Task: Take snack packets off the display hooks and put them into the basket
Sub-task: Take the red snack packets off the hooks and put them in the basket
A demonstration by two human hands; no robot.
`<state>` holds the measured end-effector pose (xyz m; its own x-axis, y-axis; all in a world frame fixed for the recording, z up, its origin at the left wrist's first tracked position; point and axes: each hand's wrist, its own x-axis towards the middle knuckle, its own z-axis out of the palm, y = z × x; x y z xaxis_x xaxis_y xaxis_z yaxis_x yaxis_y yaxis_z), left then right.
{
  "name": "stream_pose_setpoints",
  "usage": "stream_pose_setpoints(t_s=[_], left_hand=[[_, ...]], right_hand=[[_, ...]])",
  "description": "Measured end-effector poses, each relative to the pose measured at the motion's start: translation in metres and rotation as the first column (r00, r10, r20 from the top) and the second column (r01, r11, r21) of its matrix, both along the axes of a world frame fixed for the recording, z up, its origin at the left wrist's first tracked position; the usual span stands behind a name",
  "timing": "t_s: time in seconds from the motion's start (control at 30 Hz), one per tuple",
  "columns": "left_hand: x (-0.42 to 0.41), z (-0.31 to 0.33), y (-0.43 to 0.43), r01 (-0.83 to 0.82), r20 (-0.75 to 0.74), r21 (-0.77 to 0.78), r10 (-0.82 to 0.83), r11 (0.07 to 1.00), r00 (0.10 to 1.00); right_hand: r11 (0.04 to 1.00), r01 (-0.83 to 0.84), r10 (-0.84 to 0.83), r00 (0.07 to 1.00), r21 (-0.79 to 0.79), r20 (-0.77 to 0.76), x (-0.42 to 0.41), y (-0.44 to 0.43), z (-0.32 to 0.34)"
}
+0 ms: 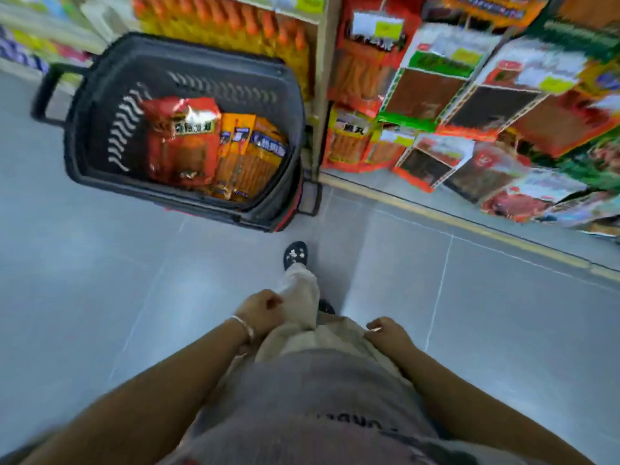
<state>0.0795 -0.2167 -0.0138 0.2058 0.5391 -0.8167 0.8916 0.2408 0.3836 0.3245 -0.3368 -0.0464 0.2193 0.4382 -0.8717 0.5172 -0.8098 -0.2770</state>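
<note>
Grey tiled shop floor (pixel 100 263), view blurred. Black basket (pixel 188 50) stands on the floor at upper left, up against the shelf end. Inside it: a red packet (pixel 183 142) with orange packets (pixel 250 156) touching on its right. More snack packets (pixel 469 105) hang on the display, upper right. Left hand (pixel 260 312), bangle (pixel 245 325) on the wrist, sits lower centre against the pale trousers (pixel 302 297), fingers curled. Right hand (pixel 385 332) is just right of it at the hip, fingers curled too. No packet in either hand; can't tell if they grip the cloth.
</note>
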Motion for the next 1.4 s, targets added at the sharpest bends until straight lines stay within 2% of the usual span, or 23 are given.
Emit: stream_pose_setpoints(t_s=[0.13, 0.33, 0.47, 0.57, 0.7, 0.8, 0.9, 1.0, 1.1, 1.27, 1.33, 1.4], left_hand=[[-0.049, -0.008, -0.009, -0.241, -0.070, 0.015, 0.241, 0.970, 0.968], [-0.119, -0.017, 0.007, -0.331, -0.122, -0.113, 0.317, 0.937, 0.940], [-0.167, -0.012, 0.047, -0.301, -0.098, -0.155, 0.288, 0.941, 0.952], [-0.199, -0.003, 0.095, -0.301, -0.054, -0.102, 0.297, 0.948, 0.953], [-0.234, 0.016, 0.166, -0.334, 0.086, 0.010, 0.332, 0.943, 0.939], [-0.250, 0.031, 0.218, -0.380, 0.197, 0.032, 0.367, 0.924, 0.909], [-0.256, 0.041, 0.261, -0.465, 0.297, 0.008, 0.442, 0.885, 0.846], [-0.254, 0.038, 0.292, -0.565, 0.345, -0.013, 0.534, 0.825, 0.772], [-0.248, 0.027, 0.313, -0.620, 0.347, -0.073, 0.602, 0.781, 0.719], [-0.236, -0.005, 0.343, -0.746, 0.321, -0.173, 0.753, 0.643, 0.575], [-0.230, -0.021, 0.355, -0.750, 0.296, -0.188, 0.765, 0.634, 0.572], [-0.228, -0.037, 0.367, -0.710, 0.282, -0.183, 0.728, 0.680, 0.625]], right_hand=[[0.990, -0.142, 0.142, 0.990, -0.022, -0.021, -0.015, 0.036, 0.009], [0.979, -0.206, 0.206, 0.978, 0.006, -0.039, -0.065, 0.120, 0.008], [0.984, -0.160, 0.168, 0.982, 0.084, -0.092, -0.125, 0.180, 0.014], [0.986, -0.077, 0.110, 0.966, 0.147, -0.232, -0.177, 0.223, 0.030], [0.972, 0.004, 0.070, 0.950, 0.237, -0.304, -0.234, 0.279, 0.043], [0.950, 0.115, -0.006, 0.937, 0.292, -0.351, -0.261, 0.322, 0.044], [0.936, 0.155, -0.047, 0.944, 0.315, -0.327, -0.275, 0.362, 0.038], [0.944, 0.192, -0.113, 0.952, 0.270, -0.284, -0.278, 0.399, 0.022], [0.947, 0.243, -0.189, 0.950, 0.211, -0.248, -0.276, 0.428, -0.002], [0.972, 0.170, -0.150, 0.980, 0.163, -0.128, -0.271, 0.468, -0.049], [0.972, 0.172, -0.158, 0.983, 0.160, -0.095, -0.269, 0.487, -0.070], [0.971, 0.183, -0.177, 0.983, 0.155, -0.052, -0.269, 0.504, -0.091]])
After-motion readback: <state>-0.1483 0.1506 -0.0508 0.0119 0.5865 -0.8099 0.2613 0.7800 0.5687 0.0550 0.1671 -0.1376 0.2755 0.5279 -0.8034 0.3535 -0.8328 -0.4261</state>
